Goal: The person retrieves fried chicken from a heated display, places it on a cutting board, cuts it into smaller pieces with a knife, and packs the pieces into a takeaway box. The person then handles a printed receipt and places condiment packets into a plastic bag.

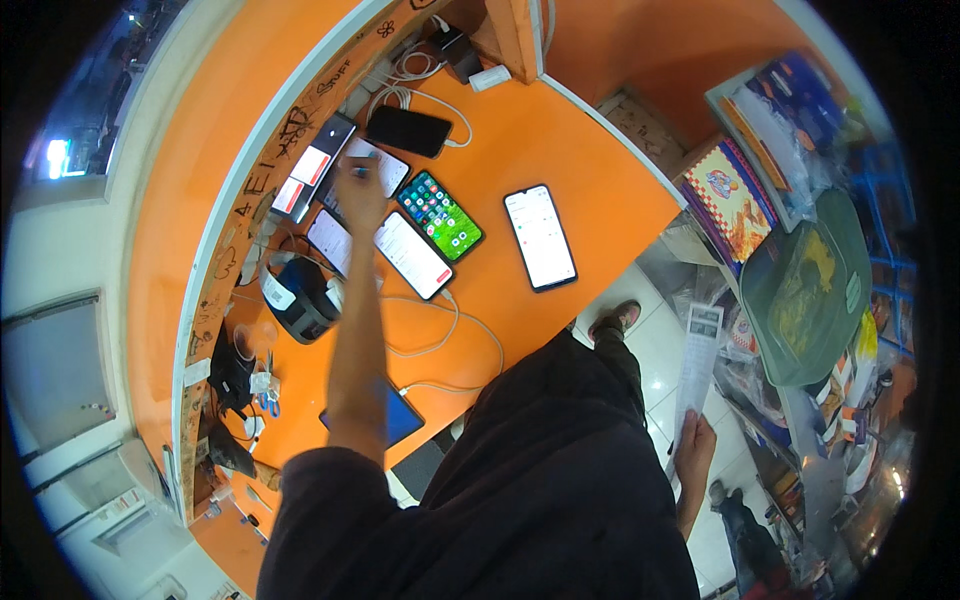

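My left hand (362, 191) reaches over a phone (386, 169) with a lit screen at the back left of the orange desk; a small bluish spot shows at its blurred fingers, and whether it holds anything is unclear. My right hand (694, 444) grips a long printed paper slip (700, 352) beyond the desk's right side. Near my left hand lie a phone with a dark screen (409, 130), a phone showing app icons (441, 216) and a white-screened phone (414, 255). Another white-screened phone (540, 238) lies apart to the right. A tablet-like device (403, 420) is partly behind my left forearm.
White cables (457, 319) cross the desk. A black rounded device (298, 300) and scissors (268, 397) lie left. A raised orange partition (247, 142) edges the desk. At right stand a green plastic lid (806, 300) and printed boxes (727, 191). Another person's leg (750, 532) shows lower right.
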Demonstrator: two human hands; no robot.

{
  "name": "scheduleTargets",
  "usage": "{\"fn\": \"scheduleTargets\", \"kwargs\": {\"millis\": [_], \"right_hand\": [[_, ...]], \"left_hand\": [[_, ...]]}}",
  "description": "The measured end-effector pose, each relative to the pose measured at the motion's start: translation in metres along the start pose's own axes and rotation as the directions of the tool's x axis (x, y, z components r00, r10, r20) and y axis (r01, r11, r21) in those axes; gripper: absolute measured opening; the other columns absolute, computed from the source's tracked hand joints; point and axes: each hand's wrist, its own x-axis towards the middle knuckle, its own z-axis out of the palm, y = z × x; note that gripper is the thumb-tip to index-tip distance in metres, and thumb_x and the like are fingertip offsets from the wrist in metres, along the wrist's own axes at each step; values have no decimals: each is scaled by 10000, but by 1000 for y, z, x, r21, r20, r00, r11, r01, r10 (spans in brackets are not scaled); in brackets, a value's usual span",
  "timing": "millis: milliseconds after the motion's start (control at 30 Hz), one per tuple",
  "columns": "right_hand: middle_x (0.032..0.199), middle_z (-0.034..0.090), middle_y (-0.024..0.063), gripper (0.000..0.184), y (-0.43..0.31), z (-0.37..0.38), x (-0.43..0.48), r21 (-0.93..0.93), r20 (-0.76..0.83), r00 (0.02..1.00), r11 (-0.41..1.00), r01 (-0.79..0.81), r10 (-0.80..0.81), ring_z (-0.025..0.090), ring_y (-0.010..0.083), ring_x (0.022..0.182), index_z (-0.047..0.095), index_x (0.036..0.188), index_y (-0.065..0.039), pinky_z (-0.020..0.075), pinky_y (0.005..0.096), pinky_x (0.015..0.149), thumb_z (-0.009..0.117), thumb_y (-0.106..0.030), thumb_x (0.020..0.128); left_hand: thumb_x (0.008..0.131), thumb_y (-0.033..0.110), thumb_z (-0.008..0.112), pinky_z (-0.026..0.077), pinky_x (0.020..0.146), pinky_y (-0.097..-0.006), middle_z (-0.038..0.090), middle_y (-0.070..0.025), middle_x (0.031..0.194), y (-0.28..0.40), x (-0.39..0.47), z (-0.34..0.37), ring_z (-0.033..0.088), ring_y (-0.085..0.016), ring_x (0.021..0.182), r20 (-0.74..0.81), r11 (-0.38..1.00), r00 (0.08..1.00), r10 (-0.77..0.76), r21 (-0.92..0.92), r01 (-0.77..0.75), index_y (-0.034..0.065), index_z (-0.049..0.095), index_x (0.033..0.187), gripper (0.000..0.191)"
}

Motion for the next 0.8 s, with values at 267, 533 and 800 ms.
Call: {"fn": "scheduleTargets", "kwargs": {"millis": [267,533,800], "right_hand": [[630,587,186,330,-104,-18,30,175,-45,930,913,368,-366,547,245,514,643,945,40,424,402,553,498,-238,1048],[678,664,75,435,-122,-26,0,342,199,925,907,245,-325,550,100,617,684,1004,60,442,323,567,581,-362,1024],[680,674,75,471,-82,-50,-29,504,354,901,862,43,-252,650,149,627,693,924,57,520,311,610,503,-348,1072]], "left_hand": [[1005,437,599,392,1105,-389,573,-133,1360,290,-208,51,525,-236,1283,694,250,443,568,-658,710,13,502,1387,579],[1066,395,448,535,754,-369,593,-66,834,360,-181,54,669,-223,808,828,-95,505,241,-498,862,62,547,1127,352],[1057,358,473,503,697,-348,518,-18,777,380,-158,64,554,-173,743,900,-254,392,192,-340,906,114,533,1131,262]]}}
